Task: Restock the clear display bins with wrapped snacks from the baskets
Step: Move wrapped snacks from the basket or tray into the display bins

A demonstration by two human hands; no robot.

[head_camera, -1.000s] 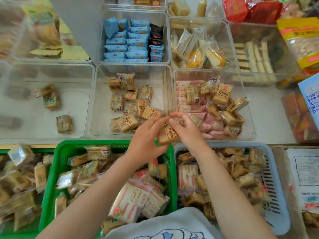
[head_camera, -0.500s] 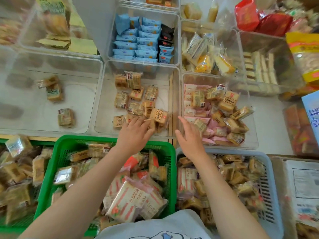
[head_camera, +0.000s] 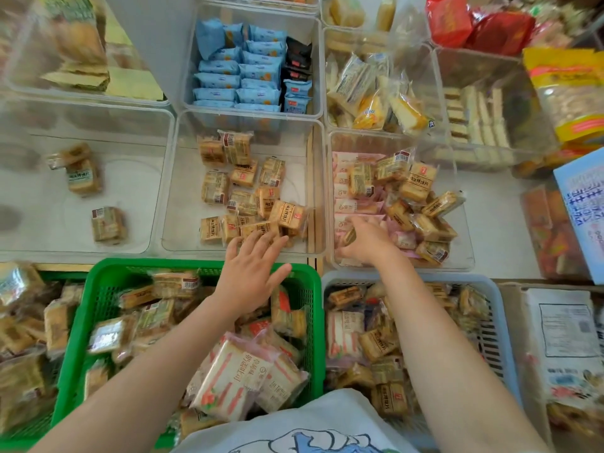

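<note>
Clear plastic: the middle bin (head_camera: pixel 170 178) holds a loose scatter of tan wrapped snacks (head_camera: pixel 248 197), most of them toward its near right corner; a good part of its floor on the left and far side is bare.
Left hand (head_camera: pixel 250 279): flat, fingers (head_camera: pixel 261 238) straight and spread, holding nothing; the fingertips reach over the bin's near rim and look to touch the nearest packets, the palm hangs above the green basket (head_camera: pixel 98 282).
Right hand (head_camera: pixel 366 240): inside the right bin (head_camera: pixel 464 256) at its near left corner, fingers curled round a small tan packet (head_camera: pixel 349 236) lying on pink wrappers (head_camera: pixel 356 204).
Likely reason: the left hand looks placed to nudge the tan pile flat; whether the right is setting its packet down or lifting it out I cannot tell.
Supply: the green basket and the pale blue basket (head_camera: pixel 496 302) sit just near the bins, both still heaped with wrapped snacks, so the reach is short.
Edges: two bin walls and a wooden strip (head_camera: pixel 312 204) stand between the hands; anything crossing must be lifted over both rims.
Open room: the left bin (head_camera: pixel 157 152) holds only three packets, so it has most space; the right bin is crowded on its right half.
Progress: judged as midway, with much stock left.
</note>
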